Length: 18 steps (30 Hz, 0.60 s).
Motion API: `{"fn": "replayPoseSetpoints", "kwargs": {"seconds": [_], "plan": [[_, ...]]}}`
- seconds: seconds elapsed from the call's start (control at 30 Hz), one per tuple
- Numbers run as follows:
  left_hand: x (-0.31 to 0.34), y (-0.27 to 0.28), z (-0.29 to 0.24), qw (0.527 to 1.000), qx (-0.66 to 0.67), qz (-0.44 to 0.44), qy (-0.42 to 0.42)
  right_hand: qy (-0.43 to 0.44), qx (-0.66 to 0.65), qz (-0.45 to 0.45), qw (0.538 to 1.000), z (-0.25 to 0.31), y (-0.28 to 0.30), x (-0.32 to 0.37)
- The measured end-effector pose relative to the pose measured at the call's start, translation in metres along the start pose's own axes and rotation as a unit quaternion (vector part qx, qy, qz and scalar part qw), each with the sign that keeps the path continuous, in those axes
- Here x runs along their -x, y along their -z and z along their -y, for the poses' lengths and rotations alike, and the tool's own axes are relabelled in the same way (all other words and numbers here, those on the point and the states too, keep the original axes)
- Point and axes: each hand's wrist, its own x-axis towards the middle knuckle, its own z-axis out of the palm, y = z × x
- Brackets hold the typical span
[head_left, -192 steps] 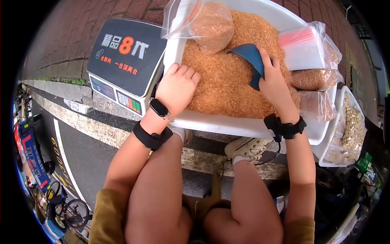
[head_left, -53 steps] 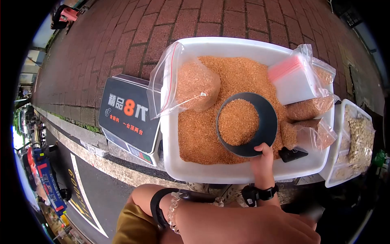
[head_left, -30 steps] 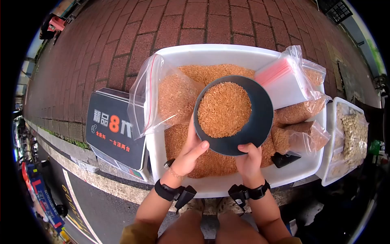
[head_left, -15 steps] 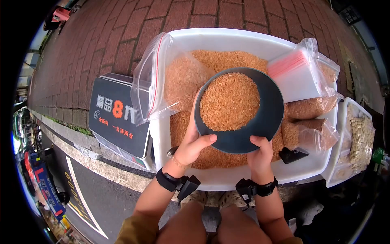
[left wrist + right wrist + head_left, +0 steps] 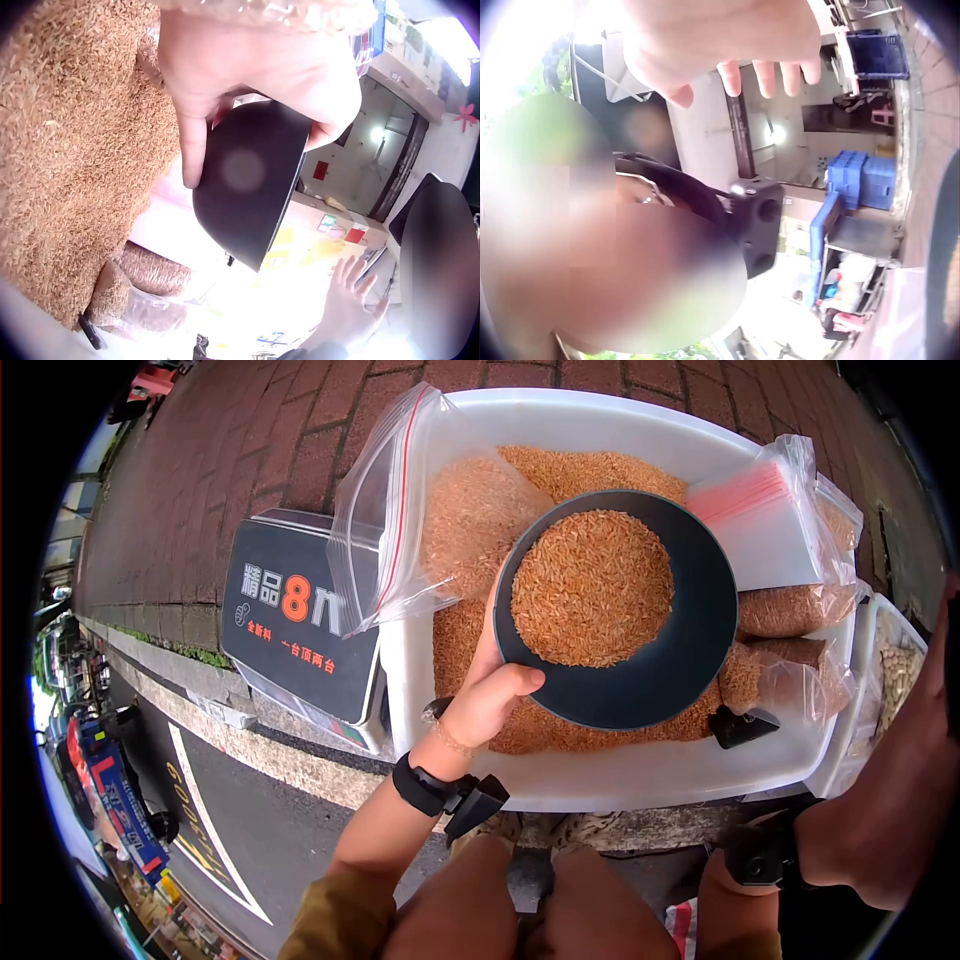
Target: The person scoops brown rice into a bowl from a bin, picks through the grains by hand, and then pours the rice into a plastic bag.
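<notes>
A dark bowl (image 5: 690, 630), part filled with brown rice (image 5: 592, 588), is held over the white tub in the head view. My left hand (image 5: 490, 695) grips its near left side, thumb on the rim and fingers underneath. The left wrist view shows that hand (image 5: 255, 67) around the dark outer wall of the bowl (image 5: 244, 169). My right hand (image 5: 890, 790) is off the bowl, raised close to the head camera at the right edge. Its fingers are spread and hold nothing in the right wrist view, where the hand (image 5: 724, 41) hangs at the top.
The white tub (image 5: 620, 785) holds more loose rice, an open zip bag (image 5: 470, 525) of grain, a stack of empty bags (image 5: 765, 525) and filled bags (image 5: 800, 610). A scale (image 5: 305, 620) stands left of it. A small black object (image 5: 742, 726) lies at the near right.
The bowl was filled from the tub and held in both hands. My right hand has since let go and risen towards the head; the left keeps hold of the bowl.
</notes>
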Motion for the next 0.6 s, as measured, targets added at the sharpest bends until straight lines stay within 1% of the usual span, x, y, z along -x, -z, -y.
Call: {"fn": "replayPoseSetpoints", "kwargs": {"seconds": [0.03, 0.07, 0.13, 0.17, 0.37, 0.5, 0.6], "plan": [[0.000, -0.001, -0.001, 1.000, 0.010, 0.004, 0.012, -0.009, 0.066, 0.045, 0.997, 0.002, -0.004, -0.010], [-0.001, -0.001, -0.001, 1.000, 0.007, 0.010, 0.016, -0.016, 0.113, 0.070, 0.991, 0.002, -0.007, -0.018], [-0.001, 0.000, 0.001, 1.000, -0.010, 0.016, 0.002, -0.023, 0.157, 0.086, 0.984, -0.003, -0.009, -0.026], [-0.002, 0.000, 0.001, 0.999, -0.028, 0.015, -0.012, -0.025, 0.167, 0.092, 0.981, -0.004, -0.009, -0.027], [-0.002, 0.002, 0.002, 1.000, -0.020, 0.005, 0.010, -0.025, 0.196, 0.107, 0.974, -0.009, -0.007, -0.020], [-0.003, -0.001, 0.001, 1.000, -0.029, -0.003, -0.006, -0.016, 0.212, 0.108, 0.971, -0.014, -0.006, -0.024], [0.001, -0.003, -0.004, 0.999, -0.032, -0.015, 0.028, -0.009, 0.223, 0.114, 0.968, -0.017, -0.005, -0.030]]}}
